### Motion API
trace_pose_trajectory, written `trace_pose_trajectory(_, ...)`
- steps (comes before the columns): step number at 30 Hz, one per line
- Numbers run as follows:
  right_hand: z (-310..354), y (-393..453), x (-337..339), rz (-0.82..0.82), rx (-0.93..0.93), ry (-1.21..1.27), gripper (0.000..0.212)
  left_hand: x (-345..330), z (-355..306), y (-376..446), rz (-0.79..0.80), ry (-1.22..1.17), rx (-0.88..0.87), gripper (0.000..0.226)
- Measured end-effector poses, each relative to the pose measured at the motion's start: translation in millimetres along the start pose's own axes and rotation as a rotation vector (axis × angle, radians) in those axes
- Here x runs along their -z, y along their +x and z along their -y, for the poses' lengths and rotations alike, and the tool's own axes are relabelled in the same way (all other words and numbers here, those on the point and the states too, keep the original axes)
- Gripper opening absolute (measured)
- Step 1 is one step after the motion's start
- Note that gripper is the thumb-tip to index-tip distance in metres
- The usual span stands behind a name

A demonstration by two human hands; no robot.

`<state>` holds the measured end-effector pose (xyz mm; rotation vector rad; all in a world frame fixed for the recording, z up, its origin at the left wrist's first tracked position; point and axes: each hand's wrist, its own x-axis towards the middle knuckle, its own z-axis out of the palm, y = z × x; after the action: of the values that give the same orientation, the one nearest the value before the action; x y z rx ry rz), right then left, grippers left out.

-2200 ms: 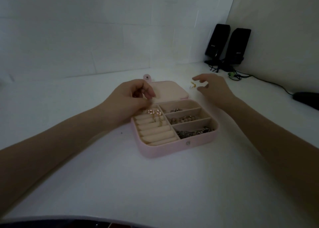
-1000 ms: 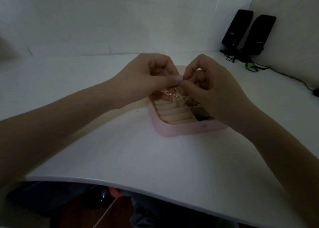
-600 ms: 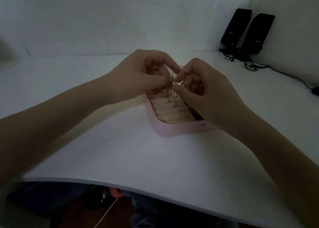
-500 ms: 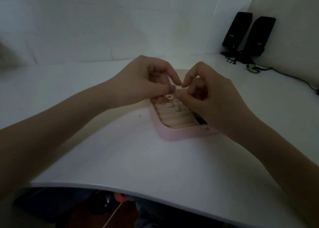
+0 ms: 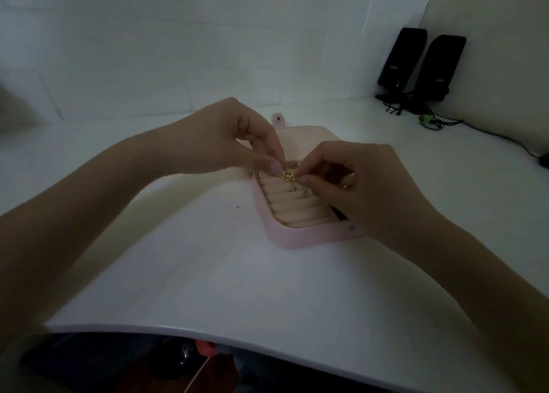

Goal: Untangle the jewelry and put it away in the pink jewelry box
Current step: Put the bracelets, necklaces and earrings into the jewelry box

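Head view shows the white table [image 5: 208,273] with its near edge curving across at 6 o'clock, bare surface lying wide at 9 o'clock and between that edge and the open pink jewelry box [image 5: 285,238]. Left hand [image 5: 225,137] and right hand [image 5: 356,184] meet over the box's ring rolls [image 5: 297,208], each pinching the small gold jewelry [image 5: 287,177] between thumb and forefinger (its exact form is too small to tell). Right-side compartments lie hidden under the right hand, the lid [image 5: 300,134] lies flat at 12 o'clock, and two black speakers [image 5: 421,65] stand at 2 o'clock, well apart.

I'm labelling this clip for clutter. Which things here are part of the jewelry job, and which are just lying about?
In the job: pink jewelry box, gold jewelry, left hand and right hand pinching it.

Lying about: two black speakers, their cables, white table.
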<state>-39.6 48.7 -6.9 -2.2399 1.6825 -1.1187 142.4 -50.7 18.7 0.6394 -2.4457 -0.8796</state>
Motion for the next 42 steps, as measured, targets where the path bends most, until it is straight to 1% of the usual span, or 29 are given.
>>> trace_pose_trajectory(4, 0, -1, -2, 0.032, -0.004, -0.061, 0.005, 2, 2, -1, 0.038, 0.023, 0.042, 0.021)
trace_pose_trajectory(11, 1, -2, 1, 0.06, 0.025, -0.135, 0.004, -2, 5, -2, 0.07, 0.089, 0.025, 0.016)
trace_pose_trajectory(14, 1, -2, 0, 0.065, 0.009, -0.13, 0.003, -3, 7, -1, 0.045, 0.106, 0.003, 0.009)
trace_pose_trajectory(17, 1, -2, -1, 0.064, 0.018, -0.14, 0.005, -6, 7, 0, 0.025, 0.136, -0.03, 0.013)
trace_pose_trajectory(21, 0, -2, 0, 0.079, 0.035, -0.152, 0.004, -3, 9, 0, 0.042, 0.161, -0.016, 0.011)
trace_pose_trajectory(26, 0, -2, 0, 0.089, 0.066, -0.173, 0.003, -4, 12, 1, 0.06, 0.154, -0.021, 0.011)
trace_pose_trajectory(30, -1, -1, -1, 0.102, 0.074, -0.187, 0.002, -4, 15, 2, 0.092, 0.083, -0.004, 0.008)
trace_pose_trajectory(39, -1, -1, -1, 0.098, 0.028, -0.15, 0.003, 1, 17, 2, 0.187, 0.05, 0.039, 0.025)
trace_pose_trajectory(42, -1, -1, -1, 0.105, 0.03, -0.141, 0.003, 0, 17, 3, 0.182, 0.076, 0.044, 0.026)
